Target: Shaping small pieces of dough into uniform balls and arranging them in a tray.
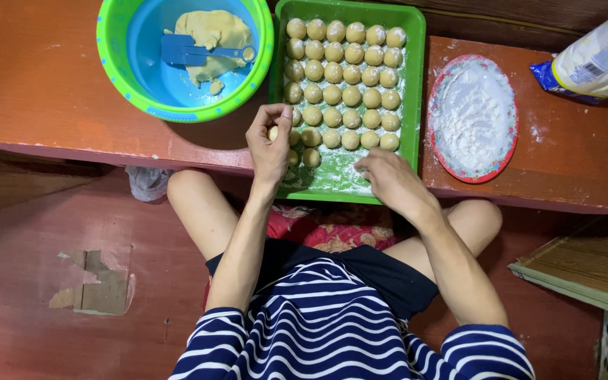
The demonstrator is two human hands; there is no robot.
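In the head view, the person's left hand (pixel 270 141) is curled almost closed, its fingertips pinching a small dough ball (pixel 274 132) held just above the near left corner of the green tray (pixel 416 84). The right hand (pixel 387 177) rests loosely open, palm down, on the tray's floured near edge, with nothing in its grip. Rows of dough balls (pixel 342 74) fill the far part of the tray, dusted with white flour. Left of the tray on the red desk (pixel 36 84) stands a green bowl (pixel 110 49) with a blue inside, holding a lump of dough (pixel 212 32) and a blue scraper (pixel 184 51). Right of the tray lies a red-rimmed plate (pixel 436 137) heaped with flour. At the far right corner lies a tilted clear bag (pixel 596 60) with blue ends and a white label.
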